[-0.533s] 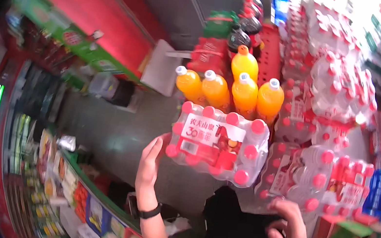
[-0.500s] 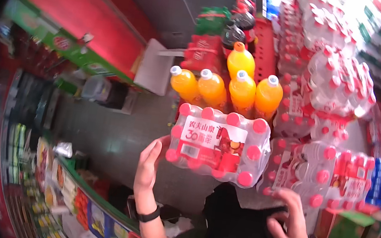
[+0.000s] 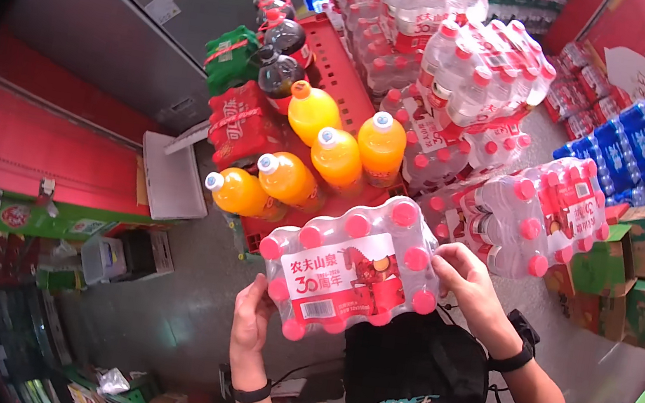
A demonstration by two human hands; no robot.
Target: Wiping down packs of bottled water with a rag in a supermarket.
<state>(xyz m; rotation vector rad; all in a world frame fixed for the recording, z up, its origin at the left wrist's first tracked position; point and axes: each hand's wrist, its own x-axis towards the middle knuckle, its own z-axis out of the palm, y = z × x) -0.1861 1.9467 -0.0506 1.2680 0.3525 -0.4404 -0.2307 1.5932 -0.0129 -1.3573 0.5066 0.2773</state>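
From the head view I look down on a grey shop floor (image 3: 183,297) with a red pallet (image 3: 335,62) at twelve o'clock carrying four orange drink bottles (image 3: 330,153) and dark cola bottles (image 3: 283,50). Stacked water packs (image 3: 475,74) fill one to three o'clock, and a red wall band (image 3: 47,144) runs along nine o'clock. At centre I see a shrink-wrapped pack of pink-capped water bottles (image 3: 349,276), held up off the floor. My left hand (image 3: 250,324) is pressed flat against its seven o'clock corner, and my right hand (image 3: 468,286) is clamped on its three o'clock edge, fingers curled over the wrap. The pack's underside is hidden, and the shelves at seven o'clock blur into the dark rim.
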